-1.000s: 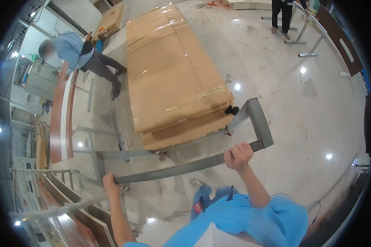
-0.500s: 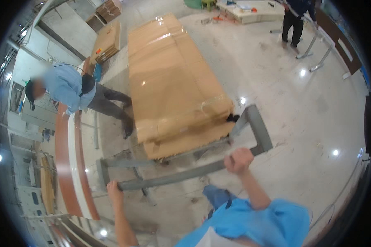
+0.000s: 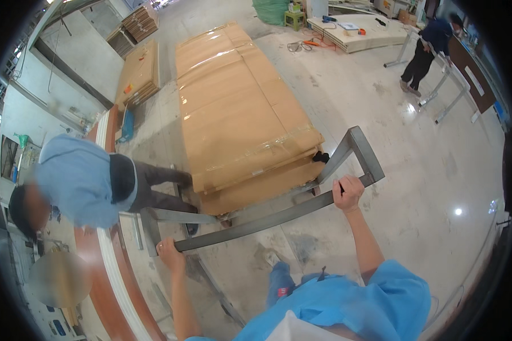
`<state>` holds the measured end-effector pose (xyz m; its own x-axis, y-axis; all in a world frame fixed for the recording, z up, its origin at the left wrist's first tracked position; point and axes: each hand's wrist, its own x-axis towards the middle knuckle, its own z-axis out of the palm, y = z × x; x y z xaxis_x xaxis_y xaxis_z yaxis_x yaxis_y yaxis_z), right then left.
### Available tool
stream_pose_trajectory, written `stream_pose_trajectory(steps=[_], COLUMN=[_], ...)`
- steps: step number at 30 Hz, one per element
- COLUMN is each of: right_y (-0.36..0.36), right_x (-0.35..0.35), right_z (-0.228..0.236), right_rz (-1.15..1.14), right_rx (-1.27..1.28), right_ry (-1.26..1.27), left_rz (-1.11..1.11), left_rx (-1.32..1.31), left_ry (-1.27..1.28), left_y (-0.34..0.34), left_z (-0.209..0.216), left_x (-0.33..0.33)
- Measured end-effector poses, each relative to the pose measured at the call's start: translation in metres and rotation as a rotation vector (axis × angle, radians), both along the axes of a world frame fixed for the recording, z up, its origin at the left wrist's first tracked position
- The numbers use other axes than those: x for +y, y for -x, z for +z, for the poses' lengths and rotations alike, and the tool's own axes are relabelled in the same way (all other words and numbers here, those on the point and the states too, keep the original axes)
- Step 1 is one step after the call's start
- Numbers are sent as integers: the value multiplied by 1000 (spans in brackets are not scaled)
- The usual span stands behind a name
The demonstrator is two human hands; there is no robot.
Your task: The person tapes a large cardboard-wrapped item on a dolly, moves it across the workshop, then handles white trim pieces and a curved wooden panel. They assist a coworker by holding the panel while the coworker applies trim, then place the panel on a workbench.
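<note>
A grey metal push handle (image 3: 256,223) runs crosswise in front of me, with upright arms bent at both ends. It belongs to a cart whose load is a long stack of flat brown cardboard packages (image 3: 242,113), bound with clear tape. My left hand (image 3: 170,254) is wrapped round the bar near its left end. Toward the right end, my right hand (image 3: 347,192) grips the same bar in a closed fist. Something small and black (image 3: 321,157) is tucked at the stack's near right corner. Most of the cart's base is hidden under the packages.
Close on the left, a person in a light blue shirt (image 3: 77,176) bends over long reddish-brown and white panels (image 3: 111,250). Another person (image 3: 424,54) stands far right by metal frames (image 3: 452,85). A pale slab stack (image 3: 361,34) and green stool (image 3: 294,20) are at the back.
My view has shifted, and the handle sits slightly farther right. The person at left has come nearer and leans lower. Both my hands keep their hold on the bar.
</note>
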<state>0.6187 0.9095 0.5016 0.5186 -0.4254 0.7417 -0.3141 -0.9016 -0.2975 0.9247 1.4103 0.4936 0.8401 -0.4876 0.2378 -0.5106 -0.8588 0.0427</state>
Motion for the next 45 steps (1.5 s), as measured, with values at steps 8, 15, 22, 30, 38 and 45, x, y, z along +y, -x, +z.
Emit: stream_pose_trajectory(steps=[8,15,22,30,38,45], right_y=[-162,-372,-577,-861,-1161,-1376], right_x=[-176,-327,-415,-480,-525,-564], right_z=[43,40,40,35,34,18], right_rz=[-68,-93,-104,-135,-132,-70], right_rx=[76,212,161,19,-9,4], right_ry=[-133,-160,-148,-130,-101,-114], left_rz=[-173,-310,-322,-308,-287,-59], left_rx=[31,-82,-75,-106,-7,58], left_ry=[135,210,153,135,-23,-149], left_y=[-150,-367,-579,-891,-1205,-1405], left_z=[52,41,34,25,46,22], left_x=[-163,-308,-400,-477,-573,-660])
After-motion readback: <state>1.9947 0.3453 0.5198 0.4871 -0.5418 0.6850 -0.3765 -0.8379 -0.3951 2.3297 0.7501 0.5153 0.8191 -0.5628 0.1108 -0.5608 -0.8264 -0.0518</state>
